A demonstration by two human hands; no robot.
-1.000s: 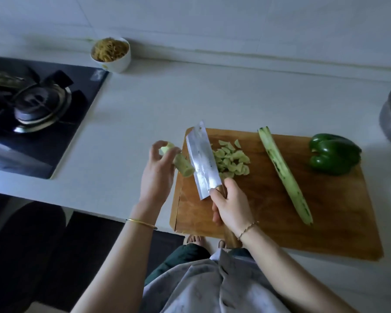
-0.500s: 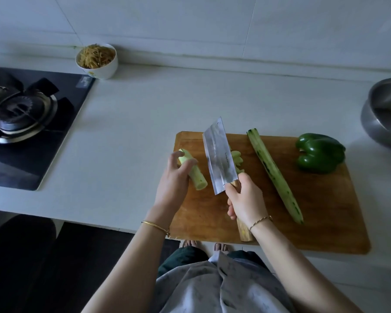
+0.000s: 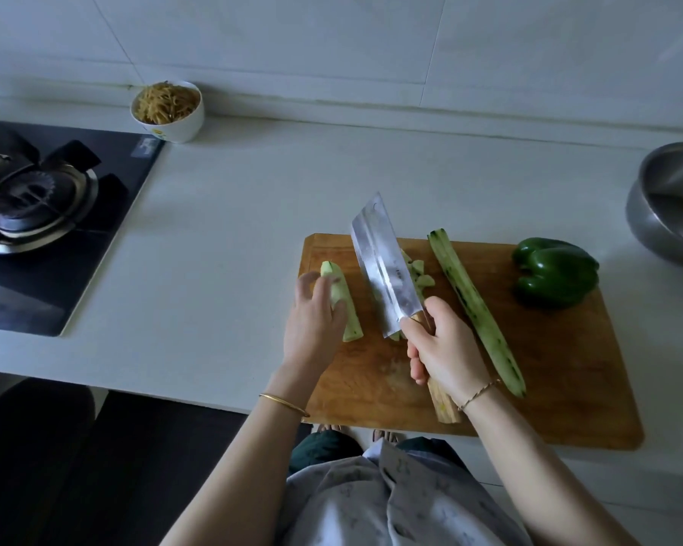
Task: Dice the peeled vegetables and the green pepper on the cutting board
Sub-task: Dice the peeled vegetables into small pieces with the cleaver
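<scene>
A wooden cutting board lies on the white counter. My left hand rests on a short peeled vegetable piece at the board's left end, fingers lying over it. My right hand grips the wooden handle of a cleaver, whose blade is raised flat-side up over the board. Behind the blade lies a heap of diced pieces, partly hidden. A long peeled vegetable lies diagonally to the right. The green pepper sits whole at the board's far right corner.
A black gas stove takes up the counter's left side. A white bowl of shredded food stands by the wall behind it. A steel pot sits at the right edge. The counter's front edge runs just under the board.
My left hand has brought the short piece from the air down onto the board. The cleaver has stayed raised beside it in my right hand. The camera has shifted.
</scene>
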